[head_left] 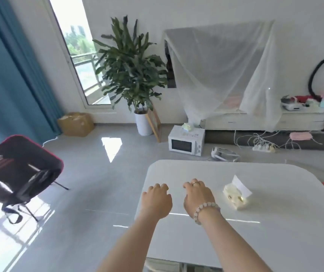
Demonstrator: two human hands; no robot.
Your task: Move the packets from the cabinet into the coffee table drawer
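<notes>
Both hands reach out over the near left part of the white tabletop [275,222], side by side with a gap between them. The left hand [156,200] and the right hand [197,198] have their fingers loosely curled downward and hold nothing. The right wrist wears a bead bracelet [198,211]. On the tabletop, right of the hands, lies a tissue pack [235,196]. Beyond the tabletop's far edge, the low white cabinet [265,121] stands against the wall, partly under a sheer cloth [222,65]. Whether the small things on it are packets cannot be told. A microwave [185,141] sits on the floor just past the tabletop's far edge.
</notes>
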